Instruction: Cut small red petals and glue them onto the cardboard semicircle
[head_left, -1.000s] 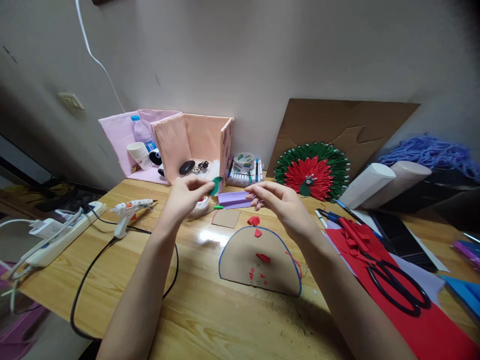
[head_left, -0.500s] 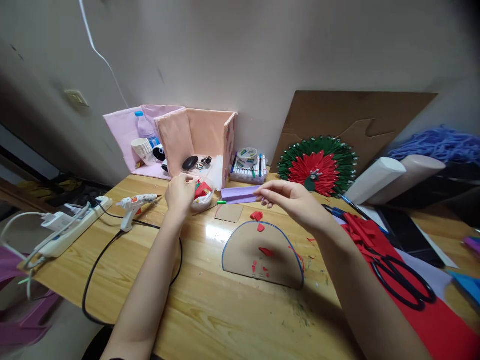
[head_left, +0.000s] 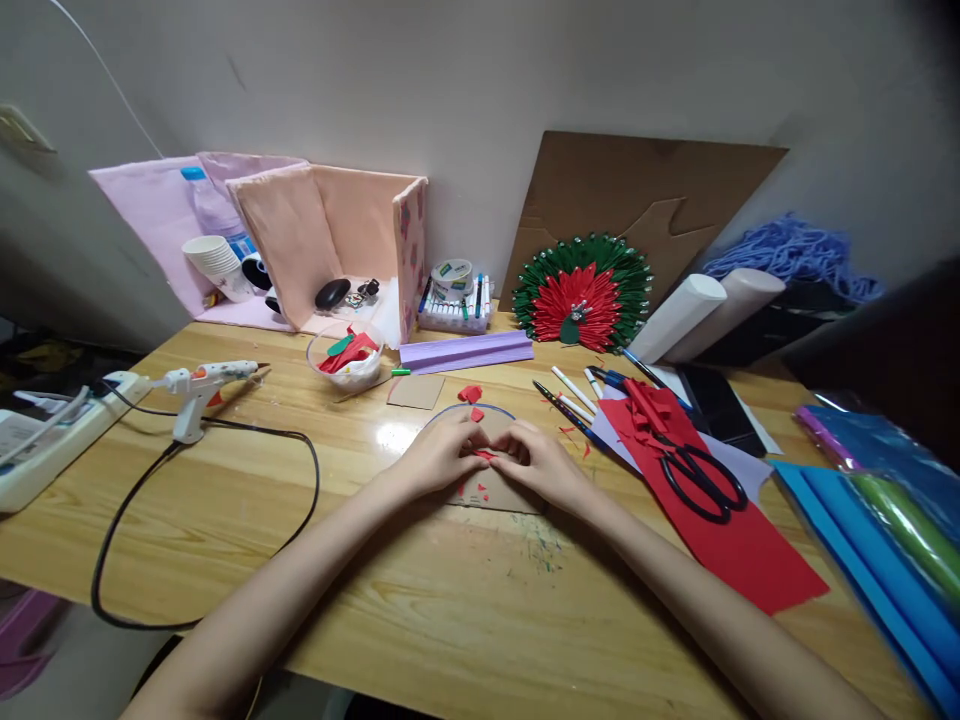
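Note:
Both my hands rest on a half-round cardboard piece (head_left: 495, 492) edged in blue at the middle of the wooden table. My left hand (head_left: 442, 455) and my right hand (head_left: 541, 464) meet fingertip to fingertip, curled over a small red paper piece (head_left: 485, 455) on the cardboard. More red paper bits (head_left: 470, 394) lie just beyond the cardboard's far edge. What the fingers grip, if anything, is mostly hidden.
A hot glue gun (head_left: 199, 388) with black cord lies left, beside a power strip (head_left: 45, 440). A clear bowl of red and green pieces (head_left: 346, 355), a purple folded strip (head_left: 465, 352), pens (head_left: 571, 392), black scissors (head_left: 701, 480) on red paper, a red-green fan ornament (head_left: 583, 300) and blue sheets (head_left: 870, 510) surround.
My left hand dropped the green piece into the bowl and came back. Both hands lowered from mid-air onto the cardboard. The camera tilted down and shifted right.

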